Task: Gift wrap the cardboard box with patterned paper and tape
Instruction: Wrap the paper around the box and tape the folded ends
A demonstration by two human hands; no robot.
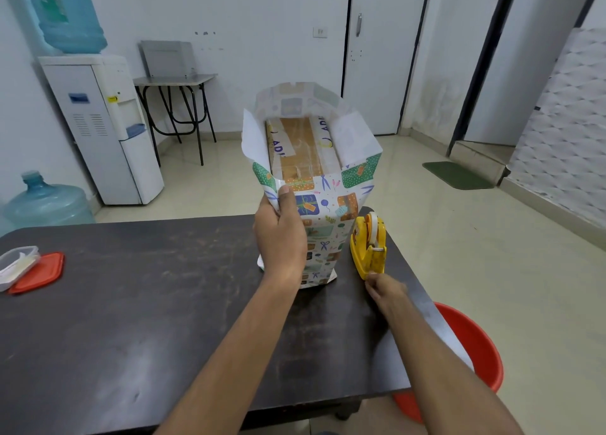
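Dark scuffed table [131,303], white-walled room behind. Cardboard box [296,146] stands on end at the table's right-centre, sleeved in patterned paper [328,231]. Its top end is open, with brown board showing and the paper flaps standing loose above it.

Left hand [282,237] is clamped on the paper at the box's near-left edge, thumb across the front. Right hand [385,288] has its fingers bunched at the near end of the yellow tape dispenser [369,247], which sits just right of the box. It's blurred, so I can't tell if it pinches tape or only touches.

Risks:
- The tall box is steadied by one hand only, so a tape pull could tip it.
- The dispenser is near the right table edge with a red bucket [472,346] below, and a tug may drag it off.
- The sleeve could slacken if the left grip eases, and the loose flaps may crease crooked.

A lidless container [16,264] and a red lid [42,272] sit at the far left of the table, well apart.
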